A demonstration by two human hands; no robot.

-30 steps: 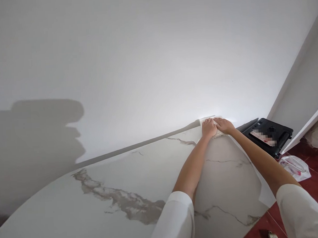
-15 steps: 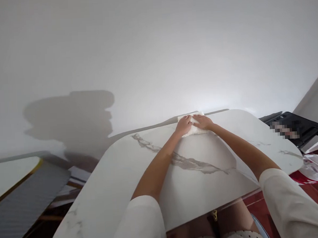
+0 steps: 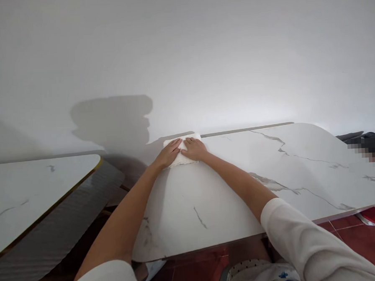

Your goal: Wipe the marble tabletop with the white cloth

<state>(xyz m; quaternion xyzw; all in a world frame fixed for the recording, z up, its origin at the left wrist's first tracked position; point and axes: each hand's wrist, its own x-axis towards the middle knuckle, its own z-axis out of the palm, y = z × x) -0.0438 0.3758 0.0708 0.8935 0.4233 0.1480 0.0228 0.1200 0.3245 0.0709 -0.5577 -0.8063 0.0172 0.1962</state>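
Spread flat, not clutching, left hand (image 3: 169, 153) and right hand (image 3: 194, 149) press the white cloth (image 3: 181, 159) onto the marbled tabletop (image 3: 178, 204), where even pressure should prevent bunching.

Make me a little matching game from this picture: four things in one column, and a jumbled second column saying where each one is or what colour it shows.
Things:
1. cloth
2. floor
3. head-shaped shadow
4. table at the far left

Places and colours:
A. on the pale wall
B. has a gold-coloured edge
C. under the left hand and the right hand
D. dark red

Right pairs: 1-C, 2-D, 3-A, 4-B
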